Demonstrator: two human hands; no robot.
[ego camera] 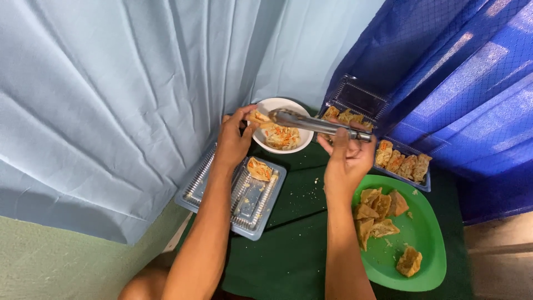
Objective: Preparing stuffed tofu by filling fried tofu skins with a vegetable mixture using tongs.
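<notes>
My left hand [233,139] holds a piece of fried tofu [259,117] over the rim of a white bowl [272,105] that contains shredded vegetable filling [282,136]. My right hand [347,158] grips metal tongs [311,122], whose tips reach to the tofu piece in my left hand. Below my left hand, an open clear plastic container [244,208] has one filled tofu piece [260,169] in it.
A green plate [422,261] at the right carries several fried tofu pieces [377,214]. Behind it, a clear tray [425,186] holds more filled pieces [402,161]. A dark green cloth [294,233] covers the table. Light blue and dark blue curtains hang behind.
</notes>
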